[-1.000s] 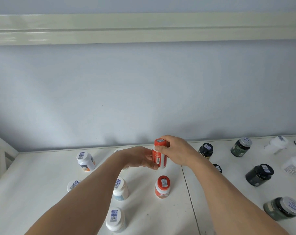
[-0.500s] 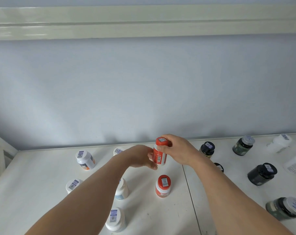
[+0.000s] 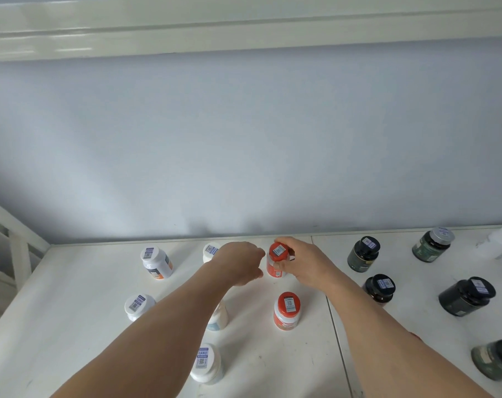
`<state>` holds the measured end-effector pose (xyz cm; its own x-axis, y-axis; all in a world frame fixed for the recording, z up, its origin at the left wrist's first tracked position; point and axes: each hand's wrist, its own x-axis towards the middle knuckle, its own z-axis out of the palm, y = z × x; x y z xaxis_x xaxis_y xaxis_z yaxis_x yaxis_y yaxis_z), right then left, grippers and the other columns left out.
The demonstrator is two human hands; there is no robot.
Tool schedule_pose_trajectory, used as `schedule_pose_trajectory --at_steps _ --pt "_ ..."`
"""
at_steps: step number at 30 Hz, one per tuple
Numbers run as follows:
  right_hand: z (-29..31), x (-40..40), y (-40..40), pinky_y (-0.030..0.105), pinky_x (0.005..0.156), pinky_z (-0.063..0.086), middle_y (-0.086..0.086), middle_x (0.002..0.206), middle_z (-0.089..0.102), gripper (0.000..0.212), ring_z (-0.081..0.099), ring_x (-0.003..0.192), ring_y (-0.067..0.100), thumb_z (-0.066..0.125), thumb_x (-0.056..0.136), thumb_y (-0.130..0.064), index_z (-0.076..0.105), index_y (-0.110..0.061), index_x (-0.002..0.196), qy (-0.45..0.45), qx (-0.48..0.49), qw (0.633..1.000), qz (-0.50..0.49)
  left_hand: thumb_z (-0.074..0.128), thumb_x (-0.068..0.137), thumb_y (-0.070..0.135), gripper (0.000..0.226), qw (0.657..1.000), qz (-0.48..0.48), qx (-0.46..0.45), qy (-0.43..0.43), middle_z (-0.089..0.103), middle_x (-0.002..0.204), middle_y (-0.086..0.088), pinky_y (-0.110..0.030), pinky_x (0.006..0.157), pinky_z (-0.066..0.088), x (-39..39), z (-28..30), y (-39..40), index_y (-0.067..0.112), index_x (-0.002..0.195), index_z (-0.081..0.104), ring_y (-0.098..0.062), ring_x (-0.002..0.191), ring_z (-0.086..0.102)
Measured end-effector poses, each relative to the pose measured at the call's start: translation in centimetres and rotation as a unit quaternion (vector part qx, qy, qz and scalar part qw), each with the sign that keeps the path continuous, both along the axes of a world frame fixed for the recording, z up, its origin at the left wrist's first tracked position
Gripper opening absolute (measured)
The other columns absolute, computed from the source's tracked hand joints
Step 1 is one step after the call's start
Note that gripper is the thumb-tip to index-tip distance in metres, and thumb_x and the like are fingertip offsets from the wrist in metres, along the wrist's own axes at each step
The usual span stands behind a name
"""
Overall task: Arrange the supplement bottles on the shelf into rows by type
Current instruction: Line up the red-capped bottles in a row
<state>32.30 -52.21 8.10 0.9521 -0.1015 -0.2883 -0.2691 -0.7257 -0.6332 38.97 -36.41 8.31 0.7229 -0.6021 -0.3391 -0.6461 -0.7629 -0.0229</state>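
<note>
Supplement bottles stood scattered over the white shelf (image 3: 71, 326), white-capped ones at left and dark jars at right. Your right hand (image 3: 307, 264) gripped the rear red bottle (image 3: 278, 261) near the back wall, thumb and fingers curled round its body below the cap, its base at or just above the shelf. Your left hand (image 3: 239, 264) hovered just beside that bottle, fingers loosely curled and holding nothing, as far as could be told. A second red bottle (image 3: 287, 311) stood nearer you, roughly in line. Likely risks: releasing the bottle before its base sat flat would tip it; your left forearm, passing over a white bottle (image 3: 218, 317), could knock that over on withdrawal; your right wrist lay near a dark jar (image 3: 380, 288).
</note>
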Motion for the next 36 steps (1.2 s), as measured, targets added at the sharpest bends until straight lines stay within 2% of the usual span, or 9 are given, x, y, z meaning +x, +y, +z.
schedule_pose_trajectory --at_steps 5,8,12,14,21,25,30,36 --pt "0.0 -0.3 0.1 0.035 0.107 0.037 -0.004 0.147 0.043 0.067 0.045 0.132 0.022 0.067 0.087 -0.037 0.034 -0.031 0.145 -0.007 0.007 1.000 -0.001 0.052 0.095 0.042 0.045 1.000 0.004 0.008 -0.005 0.061 0.126 -0.001 -0.039 0.091 0.051 -0.8 0.6 0.0 0.020 0.134 0.052 -0.024 0.118 0.057" --pt "0.7 -0.8 0.0 0.034 0.106 0.038 -0.007 0.148 0.042 0.064 0.044 0.132 0.019 0.065 0.088 -0.042 0.036 -0.031 0.144 -0.049 -0.010 0.999 -0.005 0.051 0.095 0.041 0.043 1.000 0.009 0.005 -0.019 0.062 0.125 -0.001 -0.038 0.087 0.051 -1.5 1.5 -0.1 0.021 0.133 0.053 -0.024 0.116 0.058" --pt "1.5 -2.2 0.0 0.032 0.105 0.039 -0.007 0.142 0.050 0.044 0.050 0.125 0.017 0.054 0.094 -0.041 0.049 -0.027 0.136 -0.133 -0.143 0.980 0.039 0.046 0.098 0.036 0.029 0.997 -0.016 0.007 -0.076 0.063 0.114 0.001 -0.035 0.072 0.047 -3.1 3.3 -0.2 0.020 0.120 0.058 -0.025 0.107 0.061" --pt "1.9 -3.4 0.2 0.033 0.101 0.042 -0.007 0.136 0.055 0.040 0.054 0.120 0.019 0.052 0.095 -0.039 0.052 -0.027 0.133 -0.156 -0.191 0.966 0.078 0.045 0.099 0.034 0.026 0.994 -0.029 0.006 -0.104 0.062 0.114 0.001 -0.034 0.070 0.045 -4.2 4.2 -0.1 0.021 0.118 0.057 -0.026 0.104 0.062" --pt "3.2 -7.5 0.5 0.036 0.094 0.046 -0.002 0.129 0.060 0.036 0.057 0.113 0.022 0.047 0.096 -0.040 0.057 -0.022 0.126 -0.151 -0.251 0.947 0.129 0.045 0.098 0.034 0.027 0.986 -0.026 -0.017 -0.164 0.063 0.112 0.001 -0.033 0.066 0.041 -8.5 6.2 0.3 0.022 0.119 0.058 -0.025 0.102 0.063" --pt "4.4 -10.1 0.5 0.036 0.090 0.043 -0.001 0.124 0.060 0.033 0.055 0.111 0.024 0.045 0.097 -0.037 0.057 -0.021 0.123 -0.146 -0.274 0.942 0.131 0.045 0.097 0.037 0.028 0.985 -0.022 -0.026 -0.168 0.064 0.106 0.002 -0.034 0.070 0.049 -11.2 6.6 0.8 0.020 0.115 0.059 -0.025 0.097 0.064" --pt "6.5 -14.2 1.2 0.036 0.092 0.042 -0.002 0.131 0.058 0.036 0.053 0.117 0.024 0.043 0.098 -0.039 0.056 -0.022 0.128 -0.148 -0.278 0.943 0.111 0.047 0.095 0.036 0.025 0.980 -0.030 -0.063 -0.188 0.064 0.102 0.004 -0.035 0.071 0.052 -15.0 8.2 1.5 0.022 0.110 0.061 -0.023 0.092 0.065" --pt "8.2 -21.5 2.8 0.034 0.095 0.043 -0.003 0.138 0.053 0.040 0.051 0.122 0.023 0.045 0.098 -0.039 0.052 -0.023 0.135 -0.152 -0.274 0.947 0.070 0.046 0.096 0.038 0.032 0.979 -0.044 -0.092 -0.179 0.064 0.111 0.002 -0.036 0.074 0.053 -21.6 9.3 3.2 0.022 0.121 0.058 -0.024 0.099 0.064"
